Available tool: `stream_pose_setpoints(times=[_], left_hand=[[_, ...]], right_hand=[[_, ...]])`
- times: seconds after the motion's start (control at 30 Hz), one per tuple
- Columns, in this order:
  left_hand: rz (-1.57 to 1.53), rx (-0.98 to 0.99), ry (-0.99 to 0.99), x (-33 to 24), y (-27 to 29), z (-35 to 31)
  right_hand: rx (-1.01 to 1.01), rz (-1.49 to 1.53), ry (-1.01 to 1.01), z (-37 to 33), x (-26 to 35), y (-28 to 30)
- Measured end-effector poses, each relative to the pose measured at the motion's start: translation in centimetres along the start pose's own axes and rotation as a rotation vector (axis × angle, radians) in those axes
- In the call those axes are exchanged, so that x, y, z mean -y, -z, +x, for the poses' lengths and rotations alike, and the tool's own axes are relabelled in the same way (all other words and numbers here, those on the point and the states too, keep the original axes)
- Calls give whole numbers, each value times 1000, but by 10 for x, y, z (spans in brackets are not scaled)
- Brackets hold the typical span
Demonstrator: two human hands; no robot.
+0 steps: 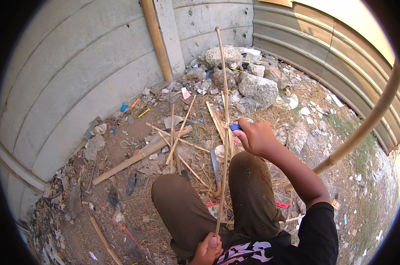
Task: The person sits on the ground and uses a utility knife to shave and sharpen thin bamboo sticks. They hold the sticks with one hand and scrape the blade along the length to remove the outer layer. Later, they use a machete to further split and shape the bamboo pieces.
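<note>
A long, thin bamboo stick stands away from my lap, its far end tilted up toward the wall. My left hand is closed around its near end, close to my waist. Further along, my right hand grips a small blue-handled cutter against the stick's right side. The cutter's blade is hard to make out. Pale shavings show at the contact spot. Between my knees lies a long knife with a curved wooden handle. Split bamboo strips lie just beyond it.
A thick bamboo pole lies left of my knees among crossed strips. Another bamboo pole slants up at the right. Concrete rubble and litter lie near the grey wall and ribbed metal fence.
</note>
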State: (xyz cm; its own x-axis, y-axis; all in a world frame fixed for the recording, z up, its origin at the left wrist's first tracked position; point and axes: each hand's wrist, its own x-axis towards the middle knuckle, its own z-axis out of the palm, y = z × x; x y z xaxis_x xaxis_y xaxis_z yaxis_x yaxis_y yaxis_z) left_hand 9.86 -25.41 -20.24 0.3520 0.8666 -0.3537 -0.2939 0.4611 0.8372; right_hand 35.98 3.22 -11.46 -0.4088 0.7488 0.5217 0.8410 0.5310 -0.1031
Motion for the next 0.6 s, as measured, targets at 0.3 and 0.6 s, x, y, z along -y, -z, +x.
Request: stream_pose_setpoints(times=[0.3,0.6], left_hand=[[-72,-71,63,4,1,-2],[-63,-132,79,10,-5,-8]], right_hand=[[-163,19,-145,37,-6,-35],[-91,16,4,-14,1,-18]])
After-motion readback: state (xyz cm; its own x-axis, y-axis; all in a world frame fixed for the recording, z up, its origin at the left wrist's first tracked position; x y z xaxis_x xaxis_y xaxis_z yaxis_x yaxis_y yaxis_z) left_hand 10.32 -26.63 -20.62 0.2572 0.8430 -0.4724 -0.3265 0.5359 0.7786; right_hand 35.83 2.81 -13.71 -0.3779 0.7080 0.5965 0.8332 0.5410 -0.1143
